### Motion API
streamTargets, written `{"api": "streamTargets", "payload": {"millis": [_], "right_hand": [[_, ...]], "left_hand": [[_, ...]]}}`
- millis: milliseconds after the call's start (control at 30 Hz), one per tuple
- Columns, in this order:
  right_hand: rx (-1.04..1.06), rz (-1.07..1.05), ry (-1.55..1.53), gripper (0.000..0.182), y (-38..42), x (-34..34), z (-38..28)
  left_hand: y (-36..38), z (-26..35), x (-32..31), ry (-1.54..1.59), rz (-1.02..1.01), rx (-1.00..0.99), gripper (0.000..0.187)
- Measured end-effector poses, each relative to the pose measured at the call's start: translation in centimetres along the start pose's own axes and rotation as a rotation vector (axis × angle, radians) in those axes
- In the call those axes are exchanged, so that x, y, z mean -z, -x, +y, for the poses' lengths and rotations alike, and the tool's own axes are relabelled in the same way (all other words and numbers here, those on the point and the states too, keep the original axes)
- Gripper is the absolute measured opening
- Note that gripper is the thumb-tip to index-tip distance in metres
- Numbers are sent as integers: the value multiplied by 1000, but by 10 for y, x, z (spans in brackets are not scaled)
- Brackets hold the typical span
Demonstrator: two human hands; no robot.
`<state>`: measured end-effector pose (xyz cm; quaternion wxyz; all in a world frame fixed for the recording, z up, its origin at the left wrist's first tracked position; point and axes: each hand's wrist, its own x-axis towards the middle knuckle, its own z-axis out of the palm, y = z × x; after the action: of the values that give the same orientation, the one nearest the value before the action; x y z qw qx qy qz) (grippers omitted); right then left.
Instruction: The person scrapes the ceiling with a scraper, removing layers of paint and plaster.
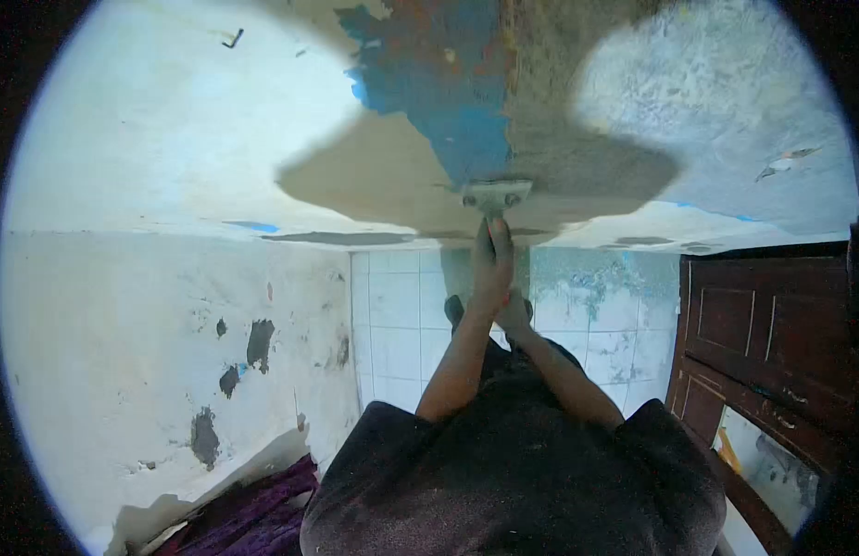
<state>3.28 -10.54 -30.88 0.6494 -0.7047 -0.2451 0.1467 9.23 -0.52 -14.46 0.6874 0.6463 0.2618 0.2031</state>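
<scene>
A wide-bladed scraper (497, 195) has its blade against the wall (401, 176), at the lower end of a strip of exposed blue paint (466, 130). My left hand (492, 264) is closed around its handle, fingers pointing up toward the blade. Lower down, my right hand (513, 315) is closed at the handle's lower end, partly hidden behind my left wrist. Beside the blue strip, the wall shows bare grey-brown. Pale coating surrounds the blade, and a broad shadow falls over this part.
A side wall (170, 324) with dark grey patches stands at left. White floor tiles (395, 315) lie below, strewn with dust and flakes at right. A dark wooden cabinet (763, 315) is at right, purple cloth (253, 514) at lower left. A small black hook (233, 38) sticks out upper left.
</scene>
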Motion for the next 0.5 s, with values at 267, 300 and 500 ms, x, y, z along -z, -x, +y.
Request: {"api": "streamTargets", "payload": {"millis": [267, 300, 500], "right_hand": [[-296, -230, 18, 13, 22, 10, 21], [-400, -239, -103, 11, 28, 6, 40], [-121, -174, 252, 8, 29, 5, 34]], "left_hand": [[7, -18, 1, -76, 26, 26, 37], [7, -18, 1, -53, 25, 50, 37], [10, -15, -2, 20, 30, 84, 37]]}}
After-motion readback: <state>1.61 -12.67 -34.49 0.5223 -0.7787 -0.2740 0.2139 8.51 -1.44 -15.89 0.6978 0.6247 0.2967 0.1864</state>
